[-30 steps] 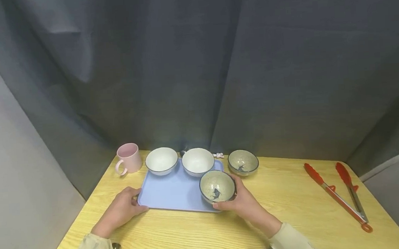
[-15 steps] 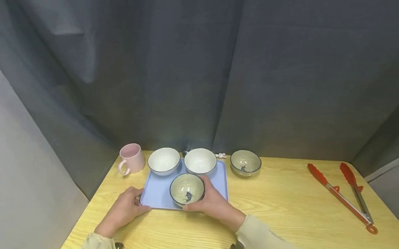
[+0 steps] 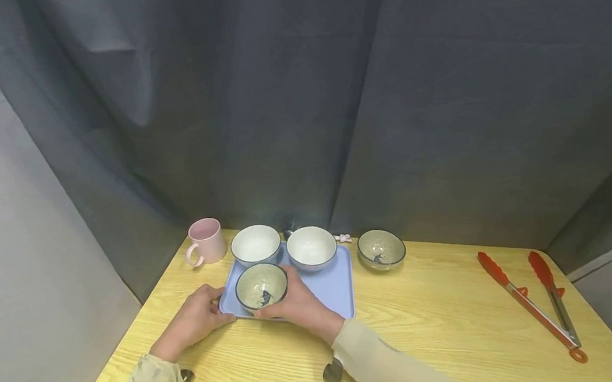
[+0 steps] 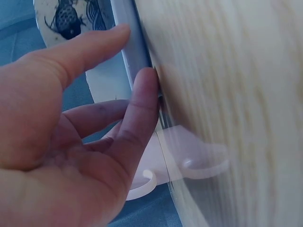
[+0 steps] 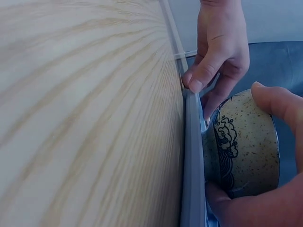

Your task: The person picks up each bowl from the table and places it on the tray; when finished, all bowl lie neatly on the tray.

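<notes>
My right hand point(image 3: 301, 304) grips a speckled beige bowl point(image 3: 259, 283) by its right side, thumb at the front. Inside the bowl is a dark fish-like drawing; in the right wrist view its outer wall point(image 5: 251, 146) shows dark wave patterns, and its base sits right at the blue tray's rim point(image 5: 193, 165). The bowl is over the front left part of the blue tray point(image 3: 334, 290). At that tray's near left corner, my left hand point(image 3: 195, 317) holds the edge between thumb and fingers. Two white bowls point(image 3: 255, 244) stand along the tray's back.
A pink mug point(image 3: 210, 242) stands left of the tray. Another speckled bowl point(image 3: 382, 249) is right of it. Behind the white bowls lies a spoon point(image 3: 288, 234), partly hidden. Red-tipped tongs point(image 3: 538, 314) lie spread at the far right. A dark curtain point(image 3: 301, 99) closes the back.
My right hand has carried the speckled bowl leftward across the tray, from its front right to its front left. The left hand stays at the tray's corner. The whole head view has shifted slightly.
</notes>
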A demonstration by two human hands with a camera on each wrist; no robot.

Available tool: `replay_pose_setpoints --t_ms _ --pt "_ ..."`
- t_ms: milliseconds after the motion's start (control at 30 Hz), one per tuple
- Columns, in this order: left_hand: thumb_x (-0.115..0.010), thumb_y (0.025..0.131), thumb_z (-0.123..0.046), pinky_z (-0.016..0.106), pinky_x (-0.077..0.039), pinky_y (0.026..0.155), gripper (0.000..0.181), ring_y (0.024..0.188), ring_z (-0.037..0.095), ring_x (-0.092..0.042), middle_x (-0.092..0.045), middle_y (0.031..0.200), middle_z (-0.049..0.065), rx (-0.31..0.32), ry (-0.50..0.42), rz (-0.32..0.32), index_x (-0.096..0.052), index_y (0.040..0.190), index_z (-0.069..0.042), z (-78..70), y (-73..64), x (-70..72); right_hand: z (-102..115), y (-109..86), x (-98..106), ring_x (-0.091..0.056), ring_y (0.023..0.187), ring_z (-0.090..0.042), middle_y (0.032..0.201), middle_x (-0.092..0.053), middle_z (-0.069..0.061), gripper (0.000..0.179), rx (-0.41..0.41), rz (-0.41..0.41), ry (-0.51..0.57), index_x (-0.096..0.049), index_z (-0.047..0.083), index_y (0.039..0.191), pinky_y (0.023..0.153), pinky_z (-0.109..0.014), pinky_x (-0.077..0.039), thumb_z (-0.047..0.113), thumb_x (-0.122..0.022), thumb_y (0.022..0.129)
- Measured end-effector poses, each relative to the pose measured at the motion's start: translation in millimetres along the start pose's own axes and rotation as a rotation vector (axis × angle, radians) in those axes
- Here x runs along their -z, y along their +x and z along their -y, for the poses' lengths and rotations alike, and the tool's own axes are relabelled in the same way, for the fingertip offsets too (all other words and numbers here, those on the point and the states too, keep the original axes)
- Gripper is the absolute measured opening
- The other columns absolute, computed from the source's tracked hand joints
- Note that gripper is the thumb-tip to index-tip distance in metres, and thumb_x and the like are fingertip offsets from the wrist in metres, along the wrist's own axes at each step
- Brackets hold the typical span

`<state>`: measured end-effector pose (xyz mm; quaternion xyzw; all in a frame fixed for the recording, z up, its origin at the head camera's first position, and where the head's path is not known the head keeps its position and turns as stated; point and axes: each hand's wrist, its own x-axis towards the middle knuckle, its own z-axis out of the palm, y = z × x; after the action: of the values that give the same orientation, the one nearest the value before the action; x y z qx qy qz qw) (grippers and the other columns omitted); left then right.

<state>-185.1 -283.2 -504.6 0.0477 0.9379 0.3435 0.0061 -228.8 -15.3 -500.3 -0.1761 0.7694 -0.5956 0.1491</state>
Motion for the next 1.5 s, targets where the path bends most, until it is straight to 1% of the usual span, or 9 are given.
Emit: replay_pose_setpoints --t_ms 167,500,600,700,800,833,967,1267,1500 --pt "-0.096 0.086 -0.013 0.023 -0.052 0.069 0.073 0.086 0.016 -0.062 -0.067 0.108 0.013 0.011 -0.017 0.003 -0.065 0.147 0.011 0.5 0.1 0.0 4.4 6.9 -11.0 -0.056 0.148 -0.035 0.16 -0.054 -0.019 0.116 0.006 0.03 0.038 -0.032 0.003 0.167 0.13 -0.059 -0.039 0.022 -0.102 0.076" --pt "-0.097 0.086 -0.014 0.023 -0.05 0.069 0.07 0.086 0.017 -0.059 -0.065 0.103 0.01 0.004 -0.018 0.006 -0.067 0.145 0.011 2.1 -1.0 -0.3 0.1 14.9 -24.9 -0.055 0.149 -0.034 0.16 -0.054 -0.017 0.116 0.002 0.026 0.068 -0.034 0.005 0.167 0.131 -0.059 -0.039 0.018 -0.103 0.075" --pt "-0.097 0.085 -0.014 0.024 -0.052 0.071 0.063 0.087 0.017 -0.061 -0.066 0.104 0.01 0.001 -0.017 -0.001 -0.072 0.138 0.009 2.7 -0.6 -0.6 -0.1 16.3 -27.5 -0.055 0.149 -0.034 0.16 -0.054 -0.018 0.117 0.008 0.02 0.068 -0.033 0.005 0.167 0.131 -0.058 -0.039 0.017 -0.103 0.074" --pt "-0.098 0.084 -0.015 0.024 -0.053 0.073 0.048 0.088 0.017 -0.063 -0.067 0.105 0.01 0.006 -0.009 -0.01 -0.079 0.124 0.003 3.6 -0.9 -1.4 0.4 15.6 -29.9 -0.055 0.149 -0.034 0.161 -0.054 -0.017 0.119 0.003 0.029 0.043 -0.032 0.005 0.168 0.131 -0.058 -0.04 0.019 -0.104 0.073" --pt "-0.099 0.082 -0.017 0.026 -0.054 0.075 0.039 0.09 0.017 -0.065 -0.067 0.104 0.009 0.01 -0.002 -0.017 -0.081 0.113 -0.002 4.3 -0.8 -1.9 1.8 13.8 -31.1 -0.055 0.15 -0.035 0.162 -0.052 -0.016 0.121 -0.008 0.046 0.027 -0.031 0.006 0.169 0.131 -0.059 -0.039 0.02 -0.104 0.073" --pt "-0.099 0.083 -0.018 0.026 -0.054 0.076 0.038 0.09 0.017 -0.065 -0.067 0.104 0.009 0.01 0.0 -0.015 -0.081 0.113 -0.003 4.0 -1.2 -1.6 2.2 13.2 -31.2 -0.054 0.151 -0.035 0.162 -0.052 -0.016 0.122 -0.012 0.049 0.026 -0.031 0.007 0.17 0.131 -0.06 -0.038 0.02 -0.104 0.073" --pt "-0.099 0.083 -0.02 0.026 -0.053 0.076 0.044 0.091 0.018 -0.063 -0.067 0.104 0.009 0.009 -0.002 -0.013 -0.081 0.119 -0.002 2.3 -0.3 -0.3 3.1 13.3 -30.0 -0.053 0.152 -0.037 0.163 -0.052 -0.017 0.122 -0.017 0.045 0.033 -0.029 0.006 0.171 0.132 -0.062 -0.036 0.018 -0.103 0.074" --pt "-0.097 0.086 -0.016 0.023 -0.051 0.069 0.067 0.085 0.014 -0.061 -0.065 0.102 0.01 0.006 -0.014 -0.003 -0.07 0.142 0.009 1.3 0.5 1.1 -2.1 18.1 -26.6 -0.057 0.148 -0.034 0.159 -0.056 -0.019 0.122 0.03 -0.002 -0.007 -0.033 0.004 0.168 0.13 -0.057 -0.041 0.021 -0.105 0.072" --pt "-0.096 0.085 -0.012 0.023 -0.053 0.068 0.066 0.083 0.011 -0.064 -0.068 0.102 0.009 0.007 -0.037 -0.009 -0.07 0.141 0.011 3.5 -1.7 3.3 -2.1 16.5 -25.6 -0.056 0.15 -0.034 0.161 -0.056 -0.018 0.121 0.023 0.007 -0.001 -0.033 0.006 0.169 0.131 -0.058 -0.039 0.021 -0.105 0.072"
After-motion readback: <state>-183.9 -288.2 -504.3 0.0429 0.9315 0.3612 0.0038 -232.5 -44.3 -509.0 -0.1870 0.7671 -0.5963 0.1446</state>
